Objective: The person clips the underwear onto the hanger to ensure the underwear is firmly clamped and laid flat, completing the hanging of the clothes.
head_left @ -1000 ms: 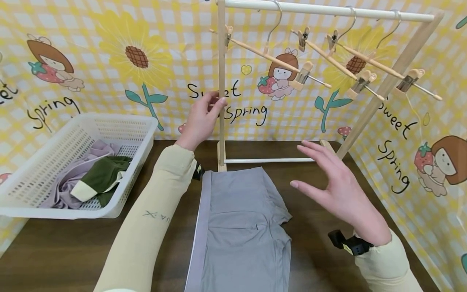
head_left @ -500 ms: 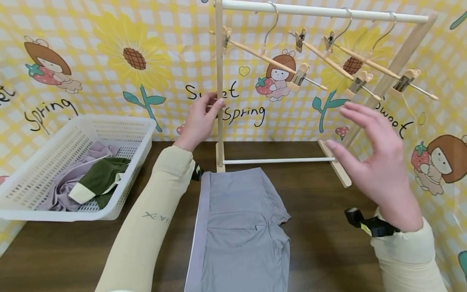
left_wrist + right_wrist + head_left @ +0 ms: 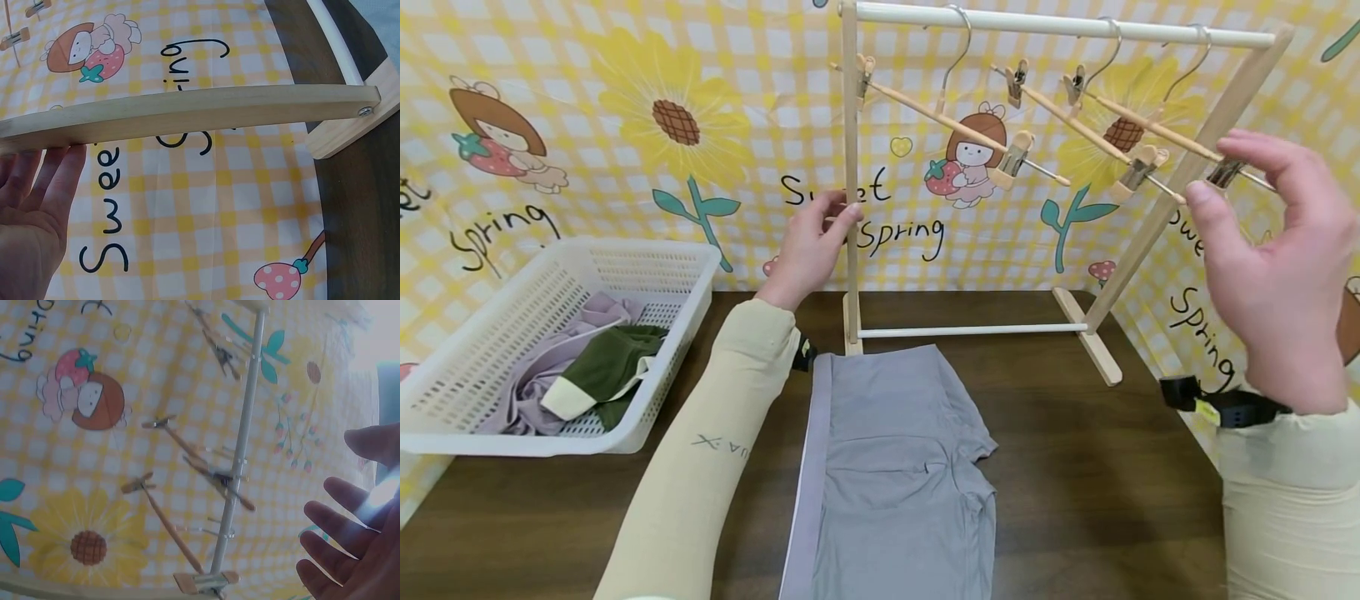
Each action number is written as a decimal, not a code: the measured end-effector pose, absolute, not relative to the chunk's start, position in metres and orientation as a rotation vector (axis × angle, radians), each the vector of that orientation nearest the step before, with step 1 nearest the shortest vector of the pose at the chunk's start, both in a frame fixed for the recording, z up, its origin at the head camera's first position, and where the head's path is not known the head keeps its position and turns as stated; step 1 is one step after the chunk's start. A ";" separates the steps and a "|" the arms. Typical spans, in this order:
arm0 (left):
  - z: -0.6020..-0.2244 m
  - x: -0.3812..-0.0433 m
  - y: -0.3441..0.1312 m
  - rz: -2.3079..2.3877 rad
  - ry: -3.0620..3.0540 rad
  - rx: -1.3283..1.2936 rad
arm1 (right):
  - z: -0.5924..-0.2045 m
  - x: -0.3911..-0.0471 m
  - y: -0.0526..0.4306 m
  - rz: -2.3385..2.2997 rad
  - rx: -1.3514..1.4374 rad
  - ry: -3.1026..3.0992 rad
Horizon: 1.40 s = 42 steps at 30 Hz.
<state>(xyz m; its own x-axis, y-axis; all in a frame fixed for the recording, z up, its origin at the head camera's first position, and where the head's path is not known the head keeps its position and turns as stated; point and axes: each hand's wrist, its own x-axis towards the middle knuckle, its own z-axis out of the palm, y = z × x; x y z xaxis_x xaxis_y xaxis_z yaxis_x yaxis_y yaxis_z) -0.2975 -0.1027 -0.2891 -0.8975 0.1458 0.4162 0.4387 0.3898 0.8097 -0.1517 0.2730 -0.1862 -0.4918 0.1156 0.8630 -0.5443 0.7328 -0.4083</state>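
My left hand (image 3: 807, 252) grips the left wooden post (image 3: 852, 279) of a small garment rack, thumb in front of it. In the left wrist view its fingers (image 3: 61, 172) meet the post's edge. My right hand (image 3: 1288, 258) is raised at the rack's right side, fingers spread and holding nothing. It overlaps the clip of the rightmost clip hanger (image 3: 1176, 133) in the head view. Two more clip hangers, a left one (image 3: 940, 115) and a middle one (image 3: 1067, 121), hang from the white top rail (image 3: 1045, 23). Grey underpants (image 3: 895, 467) with a lavender waistband lie flat on the table.
A white plastic basket (image 3: 688, 304) on the left holds a lavender garment (image 3: 531, 387) and a dark green one (image 3: 613, 358) with cream parts. The rack's lower rail (image 3: 970, 331) and right foot (image 3: 1093, 346) sit behind the underpants. A yellow checked cloth backdrop surrounds the table.
My right hand has moved up and to the right, from above the table to the rightmost hanger's clip. The left hand stays on the post, and the underpants have not moved.
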 end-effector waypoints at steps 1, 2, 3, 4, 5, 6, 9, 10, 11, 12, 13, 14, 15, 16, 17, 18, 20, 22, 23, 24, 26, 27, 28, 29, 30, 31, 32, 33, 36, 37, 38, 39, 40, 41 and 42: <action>-0.289 -0.297 -0.103 -1.512 -2.372 -0.515 | -0.184 -0.155 0.277 0.838 0.297 -1.937; -0.289 -0.297 -0.103 -1.513 -2.371 -0.515 | -0.182 -0.158 0.280 0.841 0.262 -1.949; -0.289 -0.297 -0.103 -1.513 -2.371 -0.516 | -0.180 -0.160 0.284 0.837 0.224 -1.969; -0.289 -0.297 -0.103 -1.513 -2.372 -0.517 | -0.177 -0.162 0.287 0.831 0.183 -1.993; -0.289 -0.296 -0.103 -1.513 -2.373 -0.519 | -0.176 -0.163 0.290 0.824 0.124 -2.023; -0.289 -0.296 -0.103 -1.513 -2.373 -0.521 | -0.174 -0.164 0.292 0.810 0.070 -2.057; -0.289 -0.296 -0.103 -1.512 -2.375 -0.525 | -0.168 -0.167 0.297 0.781 -0.061 -2.131; -0.289 -0.296 -0.103 -1.514 -2.373 -0.525 | -0.165 -0.168 0.298 0.779 -0.092 -2.147; -0.289 -0.296 -0.103 -1.517 -2.371 -0.525 | -0.162 -0.170 0.298 0.779 -0.124 -2.168; -0.289 -0.297 -0.103 -1.520 -2.368 -0.524 | -0.159 -0.172 0.298 0.774 -0.129 -2.181; -0.290 -0.298 -0.103 -1.522 -2.367 -0.522 | -0.156 -0.175 0.299 0.760 -0.130 -2.194; -0.290 -0.298 -0.103 -1.525 -2.366 -0.522 | -0.152 -0.178 0.299 0.746 -0.131 -2.209; -0.290 -0.298 -0.103 -1.529 -2.363 -0.523 | -0.149 -0.181 0.299 0.729 -0.126 -2.226; -0.290 -0.299 -0.103 -1.534 -2.362 -0.523 | -0.145 -0.184 0.298 0.719 -0.133 -2.250; -0.291 -0.299 -0.103 -1.536 -2.361 -0.522 | -0.141 -0.187 0.298 0.705 -0.135 -2.275; -0.291 -0.299 -0.103 -1.537 -2.359 -0.522 | -0.138 -0.189 0.298 0.682 -0.138 -2.301; -0.291 -0.299 -0.103 -1.540 -2.354 -0.525 | -0.132 -0.195 0.299 0.649 -0.147 -2.365; -0.292 -0.299 -0.103 -1.542 -2.343 -0.534 | -0.127 -0.200 0.302 0.609 -0.171 -2.436; -0.292 -0.299 -0.103 -1.542 -2.338 -0.540 | -0.125 -0.202 0.303 0.592 -0.182 -2.473; -0.292 -0.300 -0.103 -1.542 -2.335 -0.544 | -0.124 -0.205 0.305 0.564 -0.195 -2.510; -0.292 -0.301 -0.103 -1.542 -2.328 -0.551 | -0.123 -0.210 0.309 0.509 -0.223 -2.569; -0.292 -0.301 -0.103 -1.541 -2.328 -0.552 | -0.123 -0.213 0.311 0.485 -0.233 -2.588; -0.292 -0.301 -0.103 -1.540 -2.328 -0.551 | -0.123 -0.217 0.313 0.465 -0.239 -2.604; -0.292 -0.301 -0.104 -1.538 -2.330 -0.548 | -0.123 -0.220 0.315 0.445 -0.243 -2.616; -0.292 -0.302 -0.104 -1.536 -2.332 -0.543 | -0.124 -0.224 0.316 0.425 -0.241 -2.628; -0.292 -0.302 -0.104 -1.535 -2.333 -0.542 | -0.124 -0.227 0.318 0.408 -0.243 -2.644; -0.292 -0.302 -0.104 -1.537 -2.335 -0.539 | -0.124 -0.230 0.318 0.393 -0.245 -2.661; -0.292 -0.302 -0.104 -1.540 -2.334 -0.541 | -0.124 -0.233 0.319 0.379 -0.243 -2.676; -0.293 -0.302 -0.104 -1.547 -2.333 -0.545 | -0.123 -0.240 0.321 0.327 -0.236 -2.731; -0.293 -0.302 -0.104 -1.551 -2.332 -0.546 | -0.123 -0.242 0.321 0.306 -0.234 -2.745; -0.293 -0.302 -0.104 -1.553 -2.333 -0.545 | -0.123 -0.244 0.321 0.297 -0.233 -2.753; -0.293 -0.302 -0.103 -1.555 -2.333 -0.545 | -0.123 -0.246 0.321 0.298 -0.229 -2.759; -0.293 -0.302 -0.103 -1.555 -2.335 -0.543 | -0.124 -0.247 0.320 0.298 -0.228 -2.767; -0.293 -0.302 -0.103 -1.555 -2.337 -0.541 | -0.124 -0.249 0.320 0.303 -0.234 -2.775; -0.293 -0.302 -0.103 -1.557 -2.337 -0.540 | -0.125 -0.250 0.320 0.304 -0.236 -2.779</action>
<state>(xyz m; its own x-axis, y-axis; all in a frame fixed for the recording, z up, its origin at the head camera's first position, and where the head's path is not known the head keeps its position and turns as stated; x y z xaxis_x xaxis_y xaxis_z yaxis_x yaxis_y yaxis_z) -0.3019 -0.1027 -0.2926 -0.8905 0.1511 0.4292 0.4543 0.3485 0.8199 -0.2500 0.3196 -0.1250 -0.9302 0.1980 0.3090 0.1265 0.9633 -0.2366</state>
